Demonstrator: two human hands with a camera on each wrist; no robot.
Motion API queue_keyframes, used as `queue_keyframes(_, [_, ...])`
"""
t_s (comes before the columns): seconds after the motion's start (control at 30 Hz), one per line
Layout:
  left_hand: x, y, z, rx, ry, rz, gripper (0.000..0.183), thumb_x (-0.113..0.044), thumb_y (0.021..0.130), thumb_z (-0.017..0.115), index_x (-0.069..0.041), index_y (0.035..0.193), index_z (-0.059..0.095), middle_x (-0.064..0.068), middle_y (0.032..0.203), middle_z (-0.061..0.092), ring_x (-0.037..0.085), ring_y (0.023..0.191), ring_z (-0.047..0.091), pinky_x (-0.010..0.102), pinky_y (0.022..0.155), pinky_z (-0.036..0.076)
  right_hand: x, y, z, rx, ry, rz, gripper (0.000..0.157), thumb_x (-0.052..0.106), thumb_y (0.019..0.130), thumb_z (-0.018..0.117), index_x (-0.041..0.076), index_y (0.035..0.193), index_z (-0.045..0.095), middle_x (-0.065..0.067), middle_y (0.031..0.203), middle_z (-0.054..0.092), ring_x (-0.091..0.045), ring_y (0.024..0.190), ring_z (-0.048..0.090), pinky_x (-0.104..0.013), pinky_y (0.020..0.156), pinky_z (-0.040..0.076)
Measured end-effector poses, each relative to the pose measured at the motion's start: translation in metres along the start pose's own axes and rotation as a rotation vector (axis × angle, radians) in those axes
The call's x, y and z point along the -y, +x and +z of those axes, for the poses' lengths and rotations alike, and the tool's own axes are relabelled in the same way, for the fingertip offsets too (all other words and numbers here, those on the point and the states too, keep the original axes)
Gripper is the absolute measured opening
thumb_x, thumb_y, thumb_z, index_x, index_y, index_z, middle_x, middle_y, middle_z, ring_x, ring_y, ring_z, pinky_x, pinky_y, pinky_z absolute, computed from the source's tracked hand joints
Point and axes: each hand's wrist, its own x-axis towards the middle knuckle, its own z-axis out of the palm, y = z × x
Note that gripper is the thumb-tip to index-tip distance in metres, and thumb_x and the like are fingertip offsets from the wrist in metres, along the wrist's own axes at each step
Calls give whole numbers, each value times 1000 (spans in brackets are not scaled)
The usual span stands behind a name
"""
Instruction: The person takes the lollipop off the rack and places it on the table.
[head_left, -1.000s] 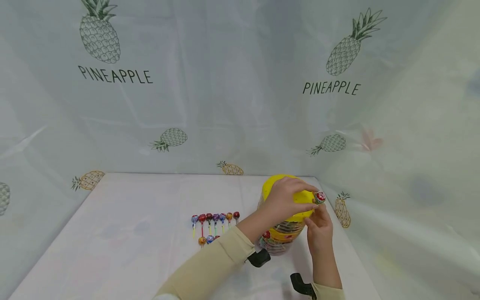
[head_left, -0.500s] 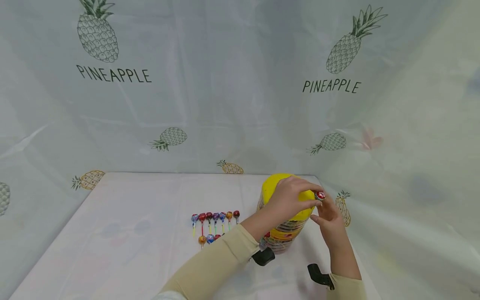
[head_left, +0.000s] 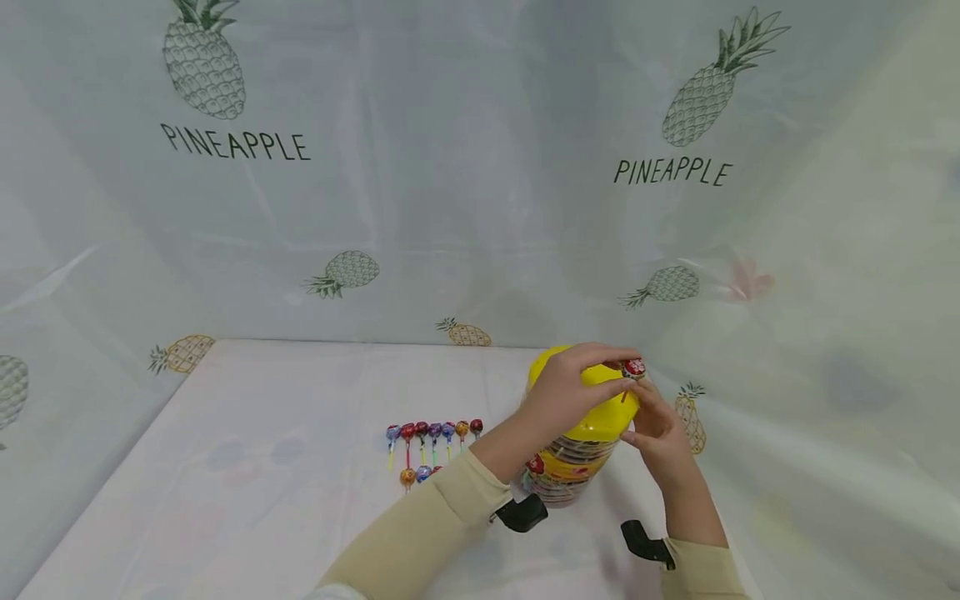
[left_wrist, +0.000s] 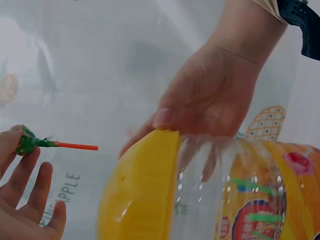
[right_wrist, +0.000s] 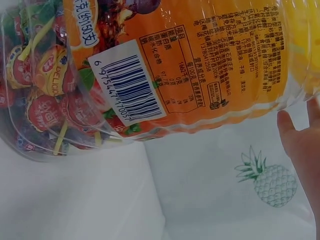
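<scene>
My left hand [head_left: 566, 392] pinches a lollipop [head_left: 633, 367] by its wrapped head, over the right side of the yellow lid [head_left: 540, 367]. In the left wrist view its wrapper is green and its red-orange stick [left_wrist: 75, 146] points toward the lid. A clear plastic jar [head_left: 573, 471] with an orange label stands upright under that lid, with wrapped lollipops [right_wrist: 47, 75] inside. My right hand [head_left: 663, 433] is at the jar's right side, its fingers loosely extended along the lid and neck. In the right wrist view its fingertips [right_wrist: 285, 120] lie right at the neck.
On the white table [head_left: 285, 467], several lollipops [head_left: 422, 429] lie side by side in a row, heads toward the back. A second row [head_left: 407, 477] in front is partly hidden by my left sleeve. A pineapple-print sheet [head_left: 450, 208] hangs behind and to the right.
My right hand has drawn back from the lollipop, to the right. My left hand keeps the lollipop, now slightly higher, with its stick showing over the lid.
</scene>
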Motion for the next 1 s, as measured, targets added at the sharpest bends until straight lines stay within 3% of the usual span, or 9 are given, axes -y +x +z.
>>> queue_keyframes(0.2, [1, -15, -24, -50, -193, -97, 34, -18, 93, 68, -22, 126, 65, -14, 118, 63, 2, 105, 61, 22, 85, 51, -1, 7, -4, 77, 15, 9, 59, -12, 90, 60, -2, 145, 39, -15, 161, 9, -28, 145, 16, -33, 107, 35])
queue_keyframes(0.33, [7, -28, -39, -47, -259, -128, 31, -19, 95, 65, -21, 126, 65, -12, 124, 61, 7, 106, 63, 25, 86, 52, 1, 7, -3, 61, 20, 51, 58, -12, 89, 61, -2, 143, 42, -16, 161, 9, -29, 144, 19, -34, 104, 38])
queue_keyframes(0.5, [21, -48, -60, -68, -268, -136, 28, -15, 98, 61, -14, 125, 66, -4, 125, 62, 12, 106, 64, 29, 90, 51, 1, 8, 0, 45, 14, 75, 56, -14, 88, 61, -1, 141, 47, -17, 160, 13, -29, 141, 25, -34, 102, 41])
queue_keyframes(0.67, [38, -68, -78, -121, -235, -183, 26, -15, 98, 60, -14, 122, 68, -2, 125, 62, 16, 104, 64, 31, 91, 51, -2, 7, 1, 49, -24, 46, 54, -12, 89, 62, -1, 140, 49, -18, 159, 14, -30, 142, 23, -32, 103, 40])
queue_keyframes(0.8, [48, -84, -90, -148, -220, -251, 25, -12, 99, 58, -10, 121, 69, 2, 123, 63, 19, 103, 64, 33, 91, 51, -3, 5, 5, 14, -62, 7, 52, -12, 87, 63, -4, 137, 50, -19, 159, 17, -30, 143, 20, -30, 105, 37])
queue_keyframes(1.0, [60, -108, -105, -173, -224, -378, 25, -12, 98, 60, -11, 121, 69, 6, 115, 66, 26, 100, 65, 32, 87, 52, -7, 1, 17, -112, -135, -28, 51, -13, 86, 65, -4, 134, 53, -18, 158, 21, -29, 144, 17, -27, 108, 33])
